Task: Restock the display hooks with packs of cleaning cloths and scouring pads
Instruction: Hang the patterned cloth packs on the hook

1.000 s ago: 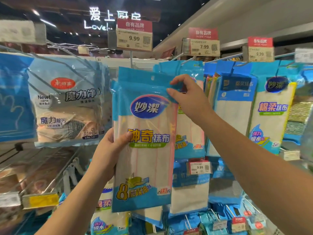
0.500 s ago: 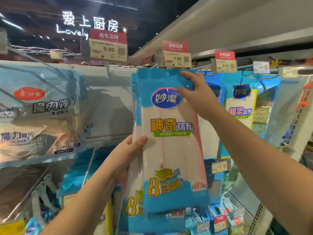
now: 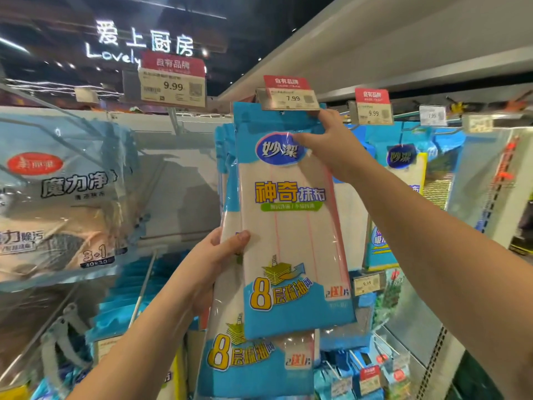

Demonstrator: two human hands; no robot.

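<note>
A: Fingers first. Our right hand (image 3: pixel 331 148) pinches the blue top of the front cloth pack (image 3: pixel 288 226), thumb on the logo face, the other fingers wrapped round the pack's right edge and header. Our left hand (image 3: pixel 213 267) grips the stack's left edge lower down, thumb (image 3: pixel 233 241) pressed flat on the front; the other fingers are behind the packs, so we cannot tell how they lie.

B: Pack count?

A: We see two for sure: the front pack and a second pack (image 3: pixel 253 368) behind it, hanging lower, its bottom print showing. More blue edges show at the top left of the stack; we cannot count them.

B: Position relative to the 7.99 tag (image 3: pixel 288 96)?

A: Front pack's header sits right under that tag, its top edge overlapped by it. The hang hole is just below the tag's left part. The hook itself is hidden, so we cannot tell whether the pack is on it.

B: Other tags?

A: Left of the 7.99 tag, one 9.99 tag (image 3: pixel 173 82). Right of it, another 9.99 tag (image 3: pixel 373 108), then two blurred ones. Below and right, one small shelf tag (image 3: pixel 367 282).

B: Neighbours?

A: Far left and below the 7.99 tag, one grey pack (image 3: pixel 57 197) marked 3+1. Right of it, one yellow-edged pack (image 3: pixel 403 174) with the same oval logo, partly behind our right arm.
</note>
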